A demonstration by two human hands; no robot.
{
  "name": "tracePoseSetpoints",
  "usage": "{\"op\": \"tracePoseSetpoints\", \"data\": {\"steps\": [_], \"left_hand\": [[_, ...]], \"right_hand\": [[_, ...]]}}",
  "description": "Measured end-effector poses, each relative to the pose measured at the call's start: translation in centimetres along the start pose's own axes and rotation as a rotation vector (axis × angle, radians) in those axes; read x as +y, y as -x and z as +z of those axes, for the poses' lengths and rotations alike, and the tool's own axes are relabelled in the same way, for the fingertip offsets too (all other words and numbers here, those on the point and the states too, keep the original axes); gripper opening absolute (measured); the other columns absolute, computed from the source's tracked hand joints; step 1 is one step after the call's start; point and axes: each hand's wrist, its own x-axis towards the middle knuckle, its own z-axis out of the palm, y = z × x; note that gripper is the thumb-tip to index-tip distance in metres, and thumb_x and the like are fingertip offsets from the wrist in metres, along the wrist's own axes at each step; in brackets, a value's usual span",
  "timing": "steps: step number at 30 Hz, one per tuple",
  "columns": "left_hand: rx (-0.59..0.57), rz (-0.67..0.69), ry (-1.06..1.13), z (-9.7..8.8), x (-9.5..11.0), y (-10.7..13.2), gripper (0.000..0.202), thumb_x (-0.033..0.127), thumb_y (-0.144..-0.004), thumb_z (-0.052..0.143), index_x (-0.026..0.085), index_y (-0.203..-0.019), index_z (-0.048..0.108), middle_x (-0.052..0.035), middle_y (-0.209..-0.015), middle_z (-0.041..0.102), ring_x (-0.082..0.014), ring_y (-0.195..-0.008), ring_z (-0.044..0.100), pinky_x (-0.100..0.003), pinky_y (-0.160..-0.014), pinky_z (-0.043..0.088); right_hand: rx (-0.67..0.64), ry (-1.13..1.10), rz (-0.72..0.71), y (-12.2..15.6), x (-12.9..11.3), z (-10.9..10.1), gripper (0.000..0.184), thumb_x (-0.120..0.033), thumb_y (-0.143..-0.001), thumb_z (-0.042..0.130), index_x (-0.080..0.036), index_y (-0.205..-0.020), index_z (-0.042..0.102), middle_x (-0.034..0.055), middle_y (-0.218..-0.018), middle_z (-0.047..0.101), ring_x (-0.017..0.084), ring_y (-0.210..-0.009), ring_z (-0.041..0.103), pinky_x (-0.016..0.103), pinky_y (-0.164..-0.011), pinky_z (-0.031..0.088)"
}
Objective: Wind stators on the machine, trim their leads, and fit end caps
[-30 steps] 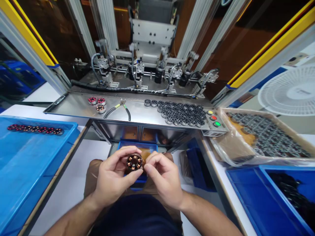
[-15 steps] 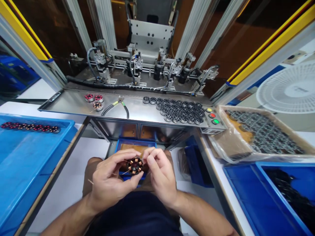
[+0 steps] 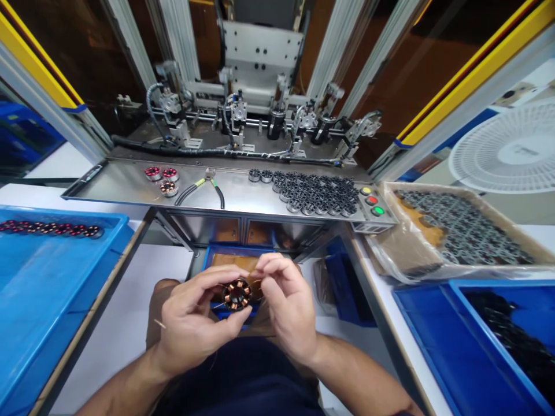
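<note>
Left hand (image 3: pixel 197 315): thumb and fingers clamped around the wire-wound ring (image 3: pixel 238 285).
Ring: near middle, above the lap, between both hands.
Right hand (image 3: pixel 288 306): just right; thumb has parted from fingertips, leaving the left as main support; cannot tell whether it pinches anything.

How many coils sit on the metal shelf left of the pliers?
3: one red coil at the back left, a second red coil to its right, and a copper coil in front. None looks hidden.
</note>
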Motion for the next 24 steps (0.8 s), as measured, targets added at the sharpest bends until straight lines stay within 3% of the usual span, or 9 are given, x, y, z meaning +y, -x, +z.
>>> {"op": "tracePoseSetpoints", "data": {"steps": [3, 6, 11, 15, 21, 24], "left_hand": [[0.025, -0.086, 0.100, -0.1, 0.4, -0.5, 0.047, 0.001, -0.065, 0.078, 0.022, -0.106, 0.069, -0.0041, -0.103, 0.074, -0.0175, -0.094, 0.072, -0.025, -0.086, 0.059], [0.022, -0.115, 0.146, -0.2, 0.6, -0.8, 0.046, 0.002, -0.065, 0.079, 0.022, -0.105, 0.070, -0.0032, -0.100, 0.075, -0.0163, -0.091, 0.073, -0.022, -0.086, 0.059], [-0.015, -0.094, 0.139, -0.5, 0.5, -0.6, 0.048, 0.002, -0.065, 0.079, 0.023, -0.108, 0.070, -0.0028, -0.103, 0.075, -0.0156, -0.095, 0.072, -0.021, -0.089, 0.057], [-0.050, -0.058, 0.108, -0.8, 0.3, -0.4, 0.052, 0.001, -0.066, 0.077, 0.024, -0.112, 0.068, -0.0032, -0.106, 0.073, -0.0161, -0.098, 0.070, -0.023, -0.089, 0.057], [-0.071, -0.008, 0.067, -0.6, 0.2, -0.4, 0.054, -0.001, -0.066, 0.075, 0.025, -0.113, 0.067, -0.0037, -0.106, 0.073, -0.0175, -0.098, 0.070, -0.025, -0.089, 0.058], [-0.060, -0.021, 0.089, -0.5, 0.4, -0.7, 0.053, -0.001, -0.066, 0.073, 0.025, -0.112, 0.067, -0.0038, -0.103, 0.074, -0.0173, -0.093, 0.071, -0.024, -0.086, 0.059]], "right_hand": [[-0.083, -0.005, -0.009, 0.2, 0.2, -0.5, 0.026, -0.034, -0.079, 0.076, -0.021, -0.096, 0.061, 0.0028, -0.093, 0.057, 0.015, -0.085, 0.056, 0.029, -0.078, 0.047], [-0.119, 0.083, -0.034, 0.4, 0.1, -0.9, 0.012, -0.028, -0.084, 0.070, -0.019, -0.080, 0.062, 0.0015, -0.078, 0.058, 0.015, -0.075, 0.056, 0.029, -0.070, 0.046], [-0.047, 0.172, -0.120, 0.6, -0.4, -0.9, 0.013, -0.027, -0.086, 0.068, -0.019, -0.076, 0.063, 0.0021, -0.073, 0.060, 0.016, -0.075, 0.059, 0.030, -0.068, 0.047], [-0.123, 0.111, -0.095, 0.3, -0.7, -0.6, 0.010, -0.027, -0.084, 0.071, -0.019, -0.082, 0.065, 0.0020, -0.075, 0.061, 0.015, -0.072, 0.058, 0.030, -0.067, 0.048], [-0.080, 0.238, -0.206, 0.4, -1.2, -0.8, 0.012, -0.023, -0.087, 0.067, -0.019, -0.076, 0.065, 0.0023, -0.070, 0.062, 0.016, -0.070, 0.060, 0.031, -0.065, 0.049], [-0.148, 0.273, -0.268, 0.3, -1.4, -1.3, 0.005, -0.020, -0.086, 0.067, -0.019, -0.081, 0.066, 0.0036, -0.074, 0.064, 0.017, -0.072, 0.061, 0.032, -0.066, 0.051]]}}
